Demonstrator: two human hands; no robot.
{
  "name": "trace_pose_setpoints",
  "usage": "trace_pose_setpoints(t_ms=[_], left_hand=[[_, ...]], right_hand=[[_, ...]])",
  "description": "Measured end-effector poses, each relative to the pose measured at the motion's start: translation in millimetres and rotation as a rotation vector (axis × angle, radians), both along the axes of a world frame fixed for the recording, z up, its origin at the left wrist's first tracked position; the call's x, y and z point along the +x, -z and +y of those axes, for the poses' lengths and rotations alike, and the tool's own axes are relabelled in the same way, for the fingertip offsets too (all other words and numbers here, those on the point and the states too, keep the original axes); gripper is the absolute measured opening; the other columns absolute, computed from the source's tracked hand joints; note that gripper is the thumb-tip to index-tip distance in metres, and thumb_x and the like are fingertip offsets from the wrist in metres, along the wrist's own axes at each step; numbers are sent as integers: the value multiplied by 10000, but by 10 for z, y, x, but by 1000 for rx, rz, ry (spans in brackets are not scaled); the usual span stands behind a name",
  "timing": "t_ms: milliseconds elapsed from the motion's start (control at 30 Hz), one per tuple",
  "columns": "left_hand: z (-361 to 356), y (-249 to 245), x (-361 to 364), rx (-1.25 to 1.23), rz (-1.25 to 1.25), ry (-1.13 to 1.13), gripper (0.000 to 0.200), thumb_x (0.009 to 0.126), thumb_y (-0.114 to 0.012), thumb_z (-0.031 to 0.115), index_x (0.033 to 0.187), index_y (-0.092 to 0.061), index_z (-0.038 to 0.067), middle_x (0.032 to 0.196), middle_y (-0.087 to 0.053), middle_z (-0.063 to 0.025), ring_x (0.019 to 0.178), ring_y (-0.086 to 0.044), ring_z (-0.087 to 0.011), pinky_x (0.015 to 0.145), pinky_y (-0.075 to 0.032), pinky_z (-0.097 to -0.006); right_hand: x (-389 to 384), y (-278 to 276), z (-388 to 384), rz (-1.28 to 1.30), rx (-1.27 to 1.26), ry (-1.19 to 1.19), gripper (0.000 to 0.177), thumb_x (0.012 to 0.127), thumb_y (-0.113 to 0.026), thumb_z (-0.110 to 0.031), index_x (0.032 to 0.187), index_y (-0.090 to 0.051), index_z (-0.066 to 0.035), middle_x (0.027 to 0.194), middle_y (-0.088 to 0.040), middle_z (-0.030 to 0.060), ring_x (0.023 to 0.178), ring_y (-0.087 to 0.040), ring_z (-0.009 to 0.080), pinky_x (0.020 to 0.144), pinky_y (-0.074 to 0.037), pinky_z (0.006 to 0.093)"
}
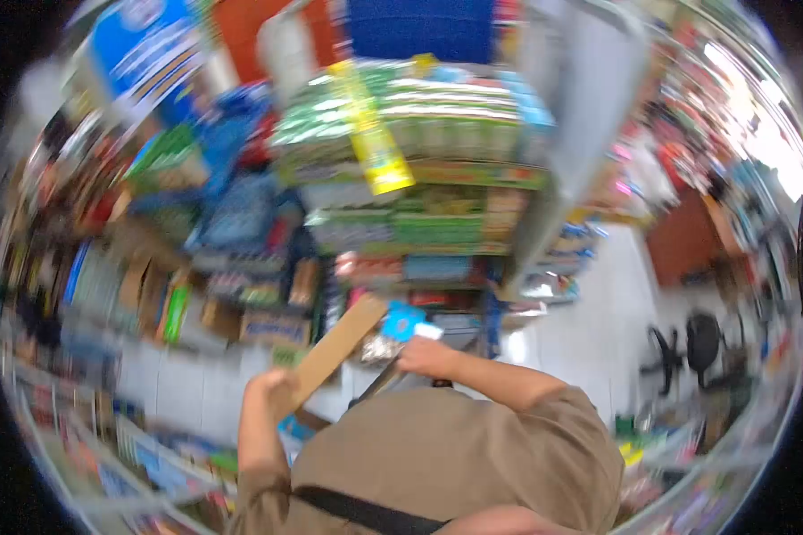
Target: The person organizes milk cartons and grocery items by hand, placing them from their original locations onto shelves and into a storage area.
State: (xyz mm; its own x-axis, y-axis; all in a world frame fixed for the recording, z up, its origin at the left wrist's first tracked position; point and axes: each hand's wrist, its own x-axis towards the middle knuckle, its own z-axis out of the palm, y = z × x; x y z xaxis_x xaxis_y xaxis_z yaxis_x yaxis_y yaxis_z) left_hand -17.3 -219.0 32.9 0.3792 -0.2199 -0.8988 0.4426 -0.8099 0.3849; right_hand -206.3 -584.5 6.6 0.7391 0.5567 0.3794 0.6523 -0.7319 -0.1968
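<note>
**A:** How is the left arm set?

**B:** It is bent at the elbow. The bare forearm rises almost straight up out of a tan sleeve, with the left hand (272, 388) at the top.

**A:** And its grip?

**B:** It is closed around the lower end of a cardboard strip (335, 348). From that grip the strip runs up and to the right at a tilt. Its far end stops just beside a blue packet (403, 321).

**A:** What about the right arm?

**B:** It comes out of the tan shirt (455, 464) at the shoulder. The forearm is bare and angles forward and to the left. The right hand (428, 357) is at the end of it, knuckles up.

**A:** Is that grip open or closed?

**B:** I cannot tell, because motion blur smears the fingers. They seem to curl downward, but whether they clasp anything is unclear. The blue packet sits just above that grip, touching it or very nearly. A crinkled silvery wrapper (379, 349) lies just to its left, between the two grips.

**A:** So the strip and the packet are close together?

**B:** Yes. The strip's upper end and the packet meet just above and left of the right grip, well up and right of the left one.

**A:** What is beyond the hands?

**B:** Shelves (437, 232) packed with green and blue packs stand past both grips and rise well above them. A yellow tag (375, 143) hangs over the top stack. To the right of the right grip is pale floor (598, 303), with a black chair (700, 343) farther out. Below the grips, a dark strap (366, 513) crosses the shirt.
</note>
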Motion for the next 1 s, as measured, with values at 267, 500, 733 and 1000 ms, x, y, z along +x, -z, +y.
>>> trace_pose_setpoints(t_ms=[267,500,733,1000], left_hand=[[322,771,469,58,150,-132,177,607,-613,145,761,-625,58,779,-615,-93,728,-574,-271,672,-463,-389],[-317,-102,285,-225,-154,17,183,622,-598,75,793,-609,8,737,-623,-133,630,-604,-286,607,-485,-393],[-938,-589,-79,11,-1551,705,547,736,-634,154,1256,-472,102,1171,-538,-186,953,-570,-347,792,-464,-425],[-1091,-474,-259,402,-1438,840,953,609,-759,409,1371,-295,71,1436,-205,-203,1316,-193,-410,997,-175,-641]], right_hand=[[47,-116,76,-202,-33,343,117,711,-533,-147,818,-490,-134,727,-505,29,771,-530,202,683,-406,355],[76,-274,50,285,-326,335,102,687,-597,-120,782,-635,-124,798,-586,56,829,-593,230,649,-452,399],[50,-575,113,308,-237,316,140,760,-538,-197,759,-653,-118,858,-638,93,837,-618,247,675,-506,390],[127,-446,10,-13,-141,349,117,711,-550,-192,798,-628,-193,757,-601,-34,796,-571,151,692,-448,307]])
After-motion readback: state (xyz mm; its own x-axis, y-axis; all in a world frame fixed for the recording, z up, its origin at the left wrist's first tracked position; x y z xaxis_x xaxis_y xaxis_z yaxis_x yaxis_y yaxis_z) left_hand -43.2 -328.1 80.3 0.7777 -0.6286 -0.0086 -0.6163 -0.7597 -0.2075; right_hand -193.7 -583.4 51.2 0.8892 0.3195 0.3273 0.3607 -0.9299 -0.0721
